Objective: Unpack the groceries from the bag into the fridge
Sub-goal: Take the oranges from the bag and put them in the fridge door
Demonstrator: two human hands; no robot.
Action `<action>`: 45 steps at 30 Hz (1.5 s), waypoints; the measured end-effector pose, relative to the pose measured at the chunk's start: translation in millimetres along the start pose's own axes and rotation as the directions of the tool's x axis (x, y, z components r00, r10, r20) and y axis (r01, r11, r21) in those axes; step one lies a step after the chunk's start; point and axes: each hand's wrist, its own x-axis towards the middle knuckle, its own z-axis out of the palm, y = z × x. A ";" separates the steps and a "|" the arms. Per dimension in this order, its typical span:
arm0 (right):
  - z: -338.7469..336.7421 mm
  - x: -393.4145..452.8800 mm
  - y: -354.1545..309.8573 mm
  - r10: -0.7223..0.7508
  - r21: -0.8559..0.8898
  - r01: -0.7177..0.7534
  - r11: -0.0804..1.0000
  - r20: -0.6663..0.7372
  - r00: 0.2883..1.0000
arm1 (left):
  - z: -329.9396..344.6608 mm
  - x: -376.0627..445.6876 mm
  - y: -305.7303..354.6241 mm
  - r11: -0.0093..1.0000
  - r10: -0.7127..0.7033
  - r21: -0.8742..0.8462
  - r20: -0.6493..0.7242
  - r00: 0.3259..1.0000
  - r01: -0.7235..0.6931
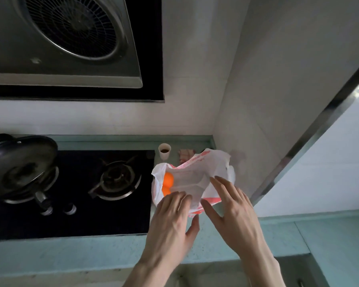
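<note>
A white plastic bag [197,172] with red print sits on the pale green counter [91,251], right of the hob. Orange fruit [167,183] shows through the bag's open left side. A flat, pale clear pack lies in the middle of the bag, its kind unclear. My left hand [172,220] reaches over the bag's near edge with straight fingers touching the plastic. My right hand [234,206] is spread just right of it, fingers extended at the bag's right rim, holding nothing. The white fridge side [330,162] rises at the right.
A black gas hob [87,193] lies left of the bag, with a pan and lid [21,164] on its left burner. A small white cup [164,151] and a red-patterned cloth [186,154] stand behind the bag. An extractor hood [66,42] hangs above.
</note>
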 end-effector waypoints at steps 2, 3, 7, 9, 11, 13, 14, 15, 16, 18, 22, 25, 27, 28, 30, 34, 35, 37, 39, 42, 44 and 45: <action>6.4 16.0 13.6 -0.001 0.006 0.001 1.000 0.027 1.000 | 13.0 16.3 -0.3 0.999 -0.003 0.039 0.024 1.000 0.002; 10.3 23.5 20.2 -0.003 0.000 0.003 1.000 0.046 0.999 | 18.5 23.8 -2.5 0.998 -0.014 0.063 0.031 0.999 0.012; 28.0 53.7 38.2 -0.048 -0.012 0.050 0.999 0.148 0.988 | 37.8 47.3 -18.8 0.988 -0.102 0.120 0.046 0.994 0.096; 38.6 67.7 41.3 -0.090 0.009 0.090 0.996 0.205 0.975 | 47.7 56.5 -24.8 0.978 -0.153 0.153 0.067 0.986 0.142; 49.7 81.7 42.1 -0.117 0.038 0.111 0.993 0.246 0.962 | 61.1 65.2 -29.4 0.962 -0.209 0.203 0.120 0.971 0.182; 60.1 94.7 41.5 -0.135 0.047 0.127 0.991 0.297 0.945 | 73.7 74.3 -32.4 0.941 -0.247 0.282 0.198 0.948 0.186; 65.1 100.8 41.6 -0.141 0.041 0.134 0.990 0.330 0.933 | 79.7 79.5 -34.8 0.928 -0.277 0.319 0.245 0.929 0.192; 70.3 106.3 42.5 -0.141 0.030 0.140 0.990 0.369 0.919 | 85.8 84.8 -38.1 0.911 -0.320 0.358 0.293 0.901 0.207; 75.7 111.1 43.9 -0.138 0.017 0.143 0.990 0.411 0.901 | 91.3 90.0 -42.5 0.892 -0.358 0.397 0.329 0.874 0.217; 85.8 118.8 46.8 -0.117 -0.012 0.141 0.990 0.488 0.865 | 102.4 96.7 -54.1 0.859 -0.412 0.468 0.384 0.826 0.211; 101.6 132.0 49.1 -0.071 -0.023 0.105 0.994 0.592 0.803 | 125.3 102.4 -80.5 0.799 -0.532 0.535 0.418 0.736 0.275; 112.1 137.8 50.0 -0.067 -0.024 0.105 0.994 0.629 0.774 | 144.0 105.5 -93.9 0.761 -0.595 0.569 0.421 0.684 0.311; 116.7 140.1 51.6 -0.073 -0.021 0.112 0.993 0.640 0.765 | 155.8 109.3 -98.6 0.743 -0.608 0.601 0.422 0.673 0.295; 118.0 140.8 52.4 -0.073 -0.019 0.111 0.994 0.643 0.762 | 159.6 111.1 -99.7 0.730 -0.621 0.617 0.420 0.661 0.294; 119.1 142.9 54.5 -0.073 -0.013 0.107 0.994 0.648 0.758 | 166.8 114.1 -104.1 0.710 -0.653 0.630 0.421 0.630 0.315; 122.8 147.9 60.4 -0.081 -0.010 0.112 0.994 0.630 0.772 | 180.3 114.4 -119.3 0.669 -0.705 0.649 0.402 0.584 0.361; 123.9 149.1 61.9 -0.082 -0.009 0.112 0.994 0.625 0.776 | 181.8 114.7 -121.5 0.663 -0.703 0.665 0.397 0.590 0.343; 125.1 150.7 63.7 -0.088 -0.010 0.120 0.993 0.621 0.779 | 182.1 113.9 -124.9 0.656 -0.691 0.691 0.389 0.609 0.303; 126.4 151.9 67.4 -0.084 -0.010 0.115 0.993 0.616 0.783 | 186.4 112.4 -129.5 0.653 -0.684 0.701 0.387 0.618 0.285; 128.5 153.4 73.1 -0.086 0.003 0.106 0.994 0.614 0.785 | 193.1 109.8 -135.6 0.658 -0.668 0.697 0.365 0.648 0.286; 129.9 155.3 76.7 -0.081 0.001 0.104 0.995 0.630 0.772 | 194.1 109.9 -137.8 0.679 -0.637 0.685 0.370 0.676 0.265; 130.1 156.4 77.7 -0.077 -0.003 0.102 0.995 0.635 0.768 | 194.2 110.4 -139.5 0.684 -0.630 0.682 0.370 0.683 0.261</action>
